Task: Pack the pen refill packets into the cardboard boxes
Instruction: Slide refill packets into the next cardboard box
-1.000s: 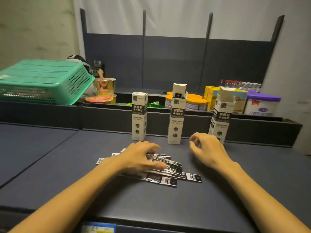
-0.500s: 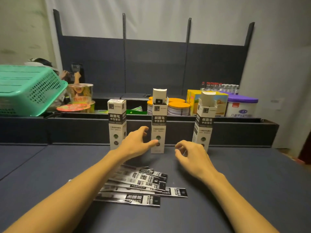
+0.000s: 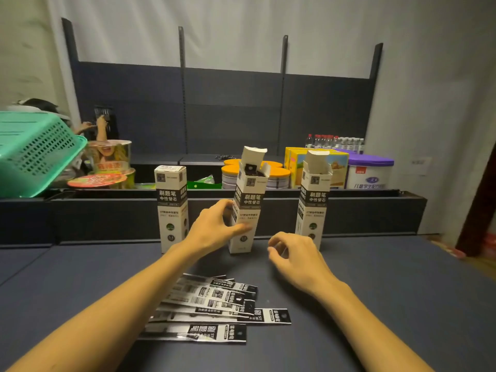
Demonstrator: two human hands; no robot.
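Observation:
Three tall white-and-black cardboard boxes stand in a row on the dark table. The left box (image 3: 171,208) has its lid closed. The middle box (image 3: 249,200) is tilted, its top flap open, with dark packets showing inside; my left hand (image 3: 214,226) grips its lower part. The right box (image 3: 312,200) stands with its flap open. My right hand (image 3: 295,253) hovers just right of the middle box, fingers loosely curled, holding nothing. Several black-and-white pen refill packets (image 3: 214,310) lie in a loose pile near me, under my left forearm.
A raised dark ledge (image 3: 375,210) runs behind the boxes. On it sit a green plastic basket (image 3: 35,157), instant noodle bowls (image 3: 107,167), orange-lidded tins (image 3: 279,175), a yellow carton (image 3: 332,165) and a purple-lidded tub (image 3: 370,173). Another person's hands (image 3: 96,124) show at far left.
My left hand left the packet pile, reached forward and took hold of the middle box, which now leans. My right hand stayed near the same spot. The camera view tilted up.

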